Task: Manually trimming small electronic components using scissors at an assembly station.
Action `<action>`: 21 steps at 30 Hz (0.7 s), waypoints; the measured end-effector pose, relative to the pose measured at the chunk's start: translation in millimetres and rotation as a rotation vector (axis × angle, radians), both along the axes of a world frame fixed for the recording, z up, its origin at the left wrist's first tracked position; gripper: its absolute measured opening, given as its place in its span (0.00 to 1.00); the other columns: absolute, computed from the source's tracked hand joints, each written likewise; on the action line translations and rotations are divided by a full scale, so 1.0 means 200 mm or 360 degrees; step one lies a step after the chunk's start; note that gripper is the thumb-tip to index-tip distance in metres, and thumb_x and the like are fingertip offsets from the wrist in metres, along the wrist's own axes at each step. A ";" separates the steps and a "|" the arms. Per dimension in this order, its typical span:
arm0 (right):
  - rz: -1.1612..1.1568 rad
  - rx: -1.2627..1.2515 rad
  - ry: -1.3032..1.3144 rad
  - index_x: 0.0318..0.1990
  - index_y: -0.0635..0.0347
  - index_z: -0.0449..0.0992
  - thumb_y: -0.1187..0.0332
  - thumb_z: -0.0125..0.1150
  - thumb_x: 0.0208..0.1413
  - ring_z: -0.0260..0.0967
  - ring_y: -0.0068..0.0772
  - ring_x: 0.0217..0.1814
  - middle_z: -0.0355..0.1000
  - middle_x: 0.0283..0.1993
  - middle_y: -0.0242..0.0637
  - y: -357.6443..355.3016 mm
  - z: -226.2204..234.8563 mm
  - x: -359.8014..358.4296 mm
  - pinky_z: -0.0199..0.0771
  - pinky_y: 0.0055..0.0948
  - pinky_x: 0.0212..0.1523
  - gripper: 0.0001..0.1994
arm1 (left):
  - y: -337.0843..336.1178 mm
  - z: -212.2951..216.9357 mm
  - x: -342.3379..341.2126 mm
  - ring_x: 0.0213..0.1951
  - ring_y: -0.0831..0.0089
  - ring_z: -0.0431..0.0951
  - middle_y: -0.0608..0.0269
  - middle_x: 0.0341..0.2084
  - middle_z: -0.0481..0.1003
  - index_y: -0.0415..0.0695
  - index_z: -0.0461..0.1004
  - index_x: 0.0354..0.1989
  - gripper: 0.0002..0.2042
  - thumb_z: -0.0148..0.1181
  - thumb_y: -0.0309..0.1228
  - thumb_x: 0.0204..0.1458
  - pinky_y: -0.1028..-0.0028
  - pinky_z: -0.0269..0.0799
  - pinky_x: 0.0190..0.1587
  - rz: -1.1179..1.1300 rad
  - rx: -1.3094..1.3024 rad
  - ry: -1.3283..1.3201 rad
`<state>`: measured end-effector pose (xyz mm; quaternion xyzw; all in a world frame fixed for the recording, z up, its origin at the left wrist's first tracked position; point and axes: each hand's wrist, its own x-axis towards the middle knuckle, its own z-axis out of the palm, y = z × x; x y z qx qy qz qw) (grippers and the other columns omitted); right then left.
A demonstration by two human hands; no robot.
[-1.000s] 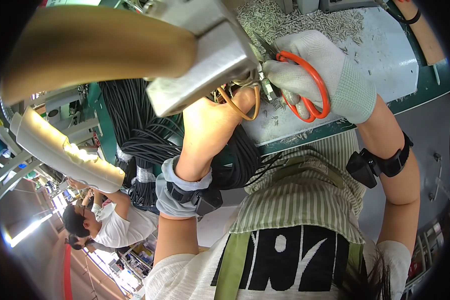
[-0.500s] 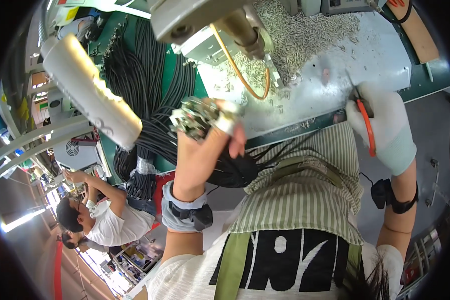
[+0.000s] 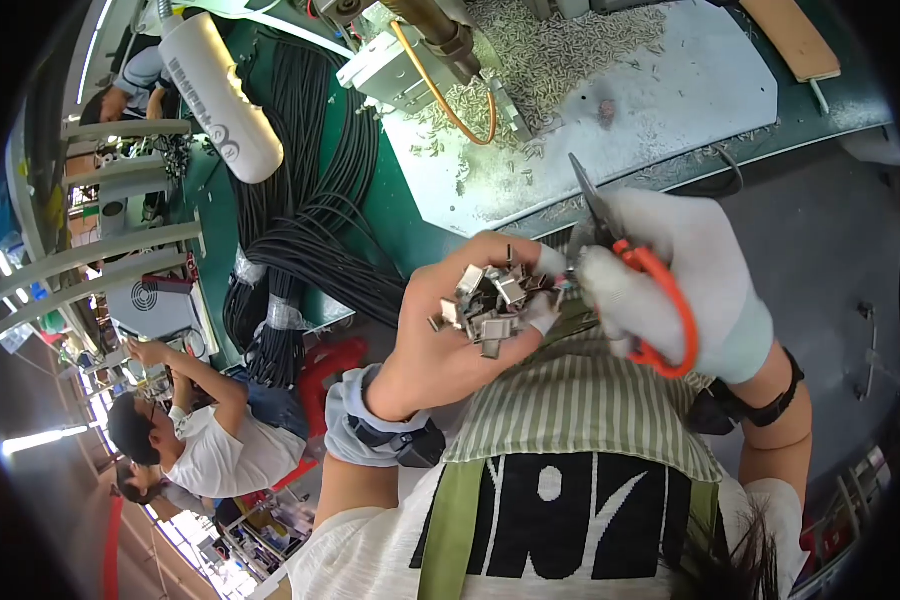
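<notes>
My left hand [image 3: 440, 340] is closed around a bundle of small silvery metal connectors [image 3: 498, 305], whose ends stick out between thumb and fingers. White covers sit on the tips of its thumb and forefinger. In a white glove, my right hand [image 3: 670, 270] is closed on scissors [image 3: 665, 320] with orange-red handles, their dark blades pointing up and away from me. The gloved thumb and finger meet the left fingertips at the bundle's right side. What they pinch there is too small to make out.
A bench press [image 3: 450, 45] stands over a white board [image 3: 660, 105] strewn with many small metal bits [image 3: 570, 60]. Black cables [image 3: 310, 210] lie on the green bench at left, below a white lamp [image 3: 220, 100]. A co-worker [image 3: 230, 440] sits at left.
My left hand has swung right and turned, bringing the connectors before my apron. My right hand has moved left with the scissors to meet it. The view has shifted slightly.
</notes>
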<state>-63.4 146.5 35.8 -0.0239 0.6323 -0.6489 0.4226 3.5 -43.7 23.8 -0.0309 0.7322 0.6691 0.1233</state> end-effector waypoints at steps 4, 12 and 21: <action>-0.0226 0.0370 0.1597 0.32 0.66 0.72 0.73 0.58 0.48 0.67 0.30 0.17 0.66 0.17 0.39 -0.07 -0.14 0.10 0.67 0.25 0.19 0.05 | 0.01 -0.02 0.02 0.30 0.85 0.70 0.66 0.27 0.74 0.35 0.70 0.38 0.12 0.61 0.17 0.42 0.82 0.67 0.33 0.0266 -0.0204 0.0244; 0.0051 0.0726 0.2161 0.32 0.63 0.73 0.74 0.60 0.45 0.67 0.36 0.18 0.64 0.17 0.37 -0.06 -0.17 0.22 0.66 0.29 0.21 0.06 | 0.01 -0.04 0.04 0.27 0.87 0.67 0.70 0.23 0.71 0.36 0.69 0.32 0.10 0.61 0.18 0.41 0.84 0.65 0.31 0.0271 -0.0298 0.0322; 0.0000 0.0093 0.1479 0.29 0.62 0.74 0.76 0.62 0.42 0.63 0.36 0.13 0.63 0.15 0.37 -0.08 -0.19 0.23 0.62 0.28 0.16 0.05 | 0.01 -0.07 0.04 0.27 0.87 0.67 0.69 0.23 0.71 0.36 0.68 0.30 0.10 0.62 0.19 0.38 0.84 0.64 0.31 0.0479 -0.0256 0.0344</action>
